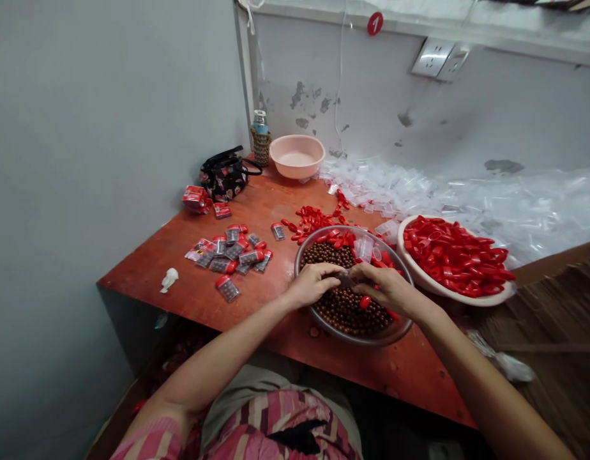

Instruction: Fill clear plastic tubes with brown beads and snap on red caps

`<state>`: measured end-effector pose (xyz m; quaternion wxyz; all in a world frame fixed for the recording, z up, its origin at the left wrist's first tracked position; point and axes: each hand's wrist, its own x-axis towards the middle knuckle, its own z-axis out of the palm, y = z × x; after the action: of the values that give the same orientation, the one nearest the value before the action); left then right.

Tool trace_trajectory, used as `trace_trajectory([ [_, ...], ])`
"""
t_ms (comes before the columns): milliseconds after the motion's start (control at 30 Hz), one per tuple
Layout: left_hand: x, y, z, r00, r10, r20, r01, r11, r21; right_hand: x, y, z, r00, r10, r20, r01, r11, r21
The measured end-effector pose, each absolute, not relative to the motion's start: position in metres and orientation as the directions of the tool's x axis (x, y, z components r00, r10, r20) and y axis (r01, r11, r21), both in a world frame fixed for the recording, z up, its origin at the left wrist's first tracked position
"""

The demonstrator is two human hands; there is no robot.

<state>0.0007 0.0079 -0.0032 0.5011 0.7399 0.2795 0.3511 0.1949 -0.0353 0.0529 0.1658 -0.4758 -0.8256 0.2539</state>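
Over a metal basin (302,236) of shiny brown balls (352,313), both hands meet at a small clear plastic container (344,278) that looks dark inside. My left hand (312,285) pinches it from the left with fingertips and thumb. On the other side, my right hand (385,289) has its fingers closed at the container, which they partly hide. A red cap (365,302) shows just below the right fingers; whether they hold it I cannot tell. More red caps and clear empty containers (364,249) lie at the basin's far side.
Filled red-capped containers (228,289) lie left on the red table (151,262). A white bowl (405,268) of red caps stands right, before a heap of clear containers (467,198). Behind are a pink basin (297,167), a flowered bag (225,179) and a bottle (260,121).
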Motion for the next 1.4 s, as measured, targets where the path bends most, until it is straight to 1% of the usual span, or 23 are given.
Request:
trace_trajectory([
  [100, 0.0, 0.006, -0.001, 0.593, 0.759, 0.269, 0.12, -0.413, 0.903, 0.192, -0.036, 0.051, -0.516, 0.857, 0.005, 0.717, 0.435, -0.544],
  [233, 0.001, 0.003, 0.001, 0.579, 0.761, 0.293, 0.13, -0.441, 0.888, 0.193, -0.038, 0.052, -0.463, 0.886, 0.025, 0.739, 0.402, -0.541],
  [300, 0.001, 0.003, -0.001, 0.55, 0.779, 0.303, 0.12, -0.433, 0.894, 0.2, -0.04, 0.053, -0.418, 0.908, 0.023, 0.756, 0.362, -0.545],
  [367, 0.002, 0.005, -0.003, 0.507, 0.817, 0.276, 0.06, -0.352, 0.934, 0.213, -0.043, 0.053, -0.347, 0.937, 0.034, 0.79, 0.311, -0.528],
  [433, 0.002, 0.007, -0.005, 0.503, 0.845, 0.182, -0.095, -0.156, 0.983, 0.226, -0.048, 0.05, -0.273, 0.96, 0.06, 0.855, 0.271, -0.443],
  [500, 0.003, 0.009, -0.006, 0.536, 0.84, 0.083, -0.261, 0.072, 0.963, 0.235, -0.053, 0.045, -0.245, 0.968, 0.061, 0.923, 0.252, -0.29],
  [533, 0.002, 0.01, -0.006, 0.546, 0.836, 0.055, -0.311, 0.142, 0.94, 0.237, -0.056, 0.042, -0.227, 0.973, 0.038, 0.951, 0.23, -0.207],
  [567, 0.002, 0.01, -0.006, 0.552, 0.833, 0.047, -0.328, 0.165, 0.93, 0.236, -0.057, 0.038, -0.195, 0.981, -0.002, 0.972, 0.193, -0.133],
  [600, 0.002, 0.01, -0.006, 0.554, 0.831, 0.056, -0.319, 0.15, 0.936, 0.233, -0.058, 0.035, -0.138, 0.989, -0.05, 0.989, 0.135, -0.067],
  [667, 0.002, 0.009, -0.007, 0.554, 0.828, 0.087, -0.278, 0.085, 0.957, 0.223, -0.058, 0.028, 0.03, 0.991, -0.129, 0.999, -0.024, 0.047],
  [733, 0.001, 0.008, -0.007, 0.551, 0.829, 0.095, -0.257, 0.061, 0.964, 0.211, -0.054, 0.022, 0.173, 0.972, -0.157, 0.981, -0.155, 0.119],
  [800, 0.001, 0.008, -0.007, 0.55, 0.831, 0.088, -0.267, 0.074, 0.961, 0.203, -0.05, 0.017, 0.229, 0.962, -0.15, 0.968, -0.209, 0.137],
  [867, 0.001, 0.008, -0.005, 0.573, 0.817, 0.065, -0.286, 0.124, 0.95, 0.2, -0.046, 0.012, 0.214, 0.967, -0.137, 0.974, -0.2, 0.111],
  [900, 0.001, 0.008, -0.003, 0.586, 0.809, 0.037, -0.303, 0.177, 0.936, 0.2, -0.046, 0.01, 0.193, 0.973, -0.127, 0.98, -0.183, 0.083],
  [1000, 0.001, 0.01, 0.0, 0.607, 0.79, -0.085, -0.371, 0.377, 0.849, 0.206, -0.046, 0.005, 0.083, 0.991, -0.103, 0.995, -0.089, -0.051],
  [1067, 0.001, 0.011, 0.002, 0.609, 0.784, -0.12, -0.4, 0.434, 0.807, 0.21, -0.047, 0.002, 0.01, 0.994, -0.107, 0.989, -0.026, -0.146],
  [1167, 0.0, 0.011, 0.003, 0.616, 0.78, -0.109, -0.415, 0.439, 0.797, 0.214, -0.049, -0.001, -0.025, 0.993, -0.115, 0.961, -0.008, -0.278],
  [1233, -0.001, 0.01, 0.003, 0.627, 0.774, -0.092, -0.404, 0.424, 0.81, 0.215, -0.05, -0.003, -0.019, 0.993, -0.116, 0.91, -0.031, -0.413],
  [1300, -0.003, 0.008, 0.001, 0.638, 0.769, -0.042, -0.396, 0.374, 0.839, 0.215, -0.048, -0.001, 0.006, 0.995, -0.095, 0.802, -0.062, -0.594],
  [1367, -0.004, 0.006, -0.001, 0.64, 0.768, 0.036, -0.391, 0.285, 0.875, 0.214, -0.046, 0.004, 0.061, 0.997, -0.054, 0.633, -0.08, -0.77],
  [1400, -0.005, 0.005, -0.001, 0.637, 0.767, 0.08, -0.374, 0.216, 0.902, 0.213, -0.045, 0.008, 0.093, 0.995, -0.042, 0.545, -0.086, -0.834],
])
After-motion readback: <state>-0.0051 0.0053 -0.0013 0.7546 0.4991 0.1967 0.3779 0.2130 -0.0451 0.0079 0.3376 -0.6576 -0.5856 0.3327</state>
